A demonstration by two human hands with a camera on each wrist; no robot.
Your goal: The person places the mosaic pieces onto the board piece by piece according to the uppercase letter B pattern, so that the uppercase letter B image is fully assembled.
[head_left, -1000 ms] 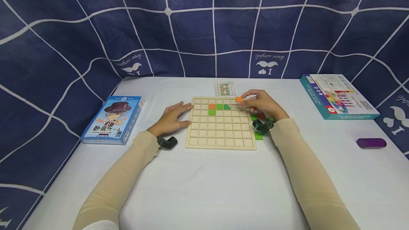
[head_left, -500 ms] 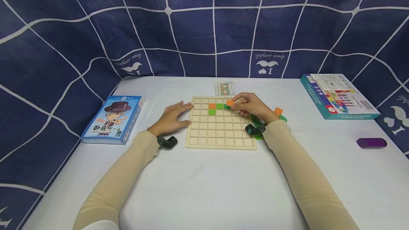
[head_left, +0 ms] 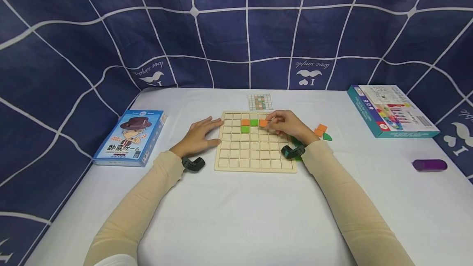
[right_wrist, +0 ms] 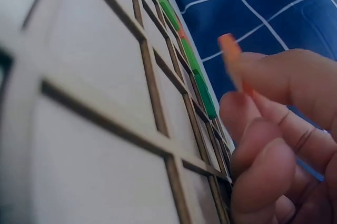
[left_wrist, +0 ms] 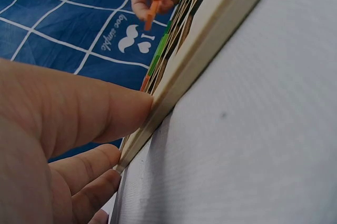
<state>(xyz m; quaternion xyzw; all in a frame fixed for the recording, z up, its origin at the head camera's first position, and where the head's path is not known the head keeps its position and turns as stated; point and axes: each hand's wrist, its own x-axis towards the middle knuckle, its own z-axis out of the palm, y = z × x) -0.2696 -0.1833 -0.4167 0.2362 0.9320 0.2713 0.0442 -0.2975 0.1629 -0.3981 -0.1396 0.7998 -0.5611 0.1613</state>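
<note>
My right hand (head_left: 287, 124) pinches a small orange tile (head_left: 263, 123) between thumb and fingers, over the upper part of the wooden grid board (head_left: 255, 151). In the right wrist view the held tile (right_wrist: 229, 53) is tilted and apart from the board. A dark green piece (right_wrist: 205, 95) lies in the grid below it, hidden in the head view. Also set in the grid are an orange tile (head_left: 245, 122) and two light green tiles, one beside it (head_left: 253, 122) and one under it (head_left: 245, 129). My left hand (head_left: 200, 135) touches the board's left edge with outstretched fingers.
A printed pattern card (head_left: 260, 102) lies behind the board. Loose orange tiles (head_left: 320, 129) and a green piece (head_left: 327, 136) lie right of it; more green is partly under my right wrist. A blue box (head_left: 129, 138), a teal box (head_left: 391, 112) and a purple cylinder (head_left: 430, 165) stand farther out.
My right hand has moved left with the orange tile, from the board's upper right corner to over the dark green piece. Loose tiles at right came into view. My left hand has stayed put.
</note>
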